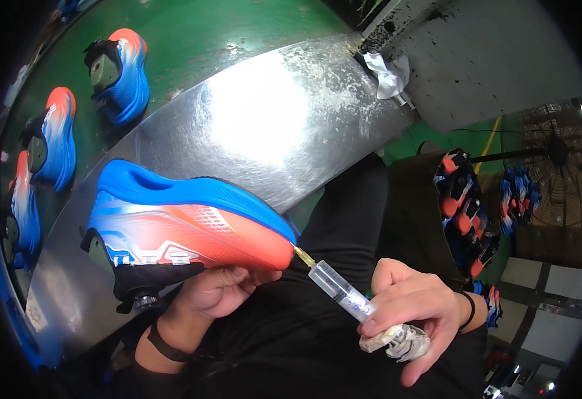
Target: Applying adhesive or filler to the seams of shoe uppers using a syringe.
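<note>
A running shoe (191, 219) with a blue sole and a white-to-coral upper lies on its side, sole upward, with a shoe last inside it. My left hand (221, 292) supports it from below, fingers closed round the upper near the toe. In my right hand (417, 299) is a clear syringe (334, 286) with a yellowish tip, its plunger end wrapped in crumpled, stained white material (397, 342). That tip meets the toe where the blue sole joins the coral upper. Part of my left hand's fingers is hidden behind the shoe.
Several similar shoes on lasts, one of them a blue and coral shoe (121, 76), stand on the green surface (191, 40) at the left. A shiny metal table (191, 126) spans the middle. Crumpled white material (387, 76) lies at its far end. More shoes (464, 206) and a fan (557, 153) are at right.
</note>
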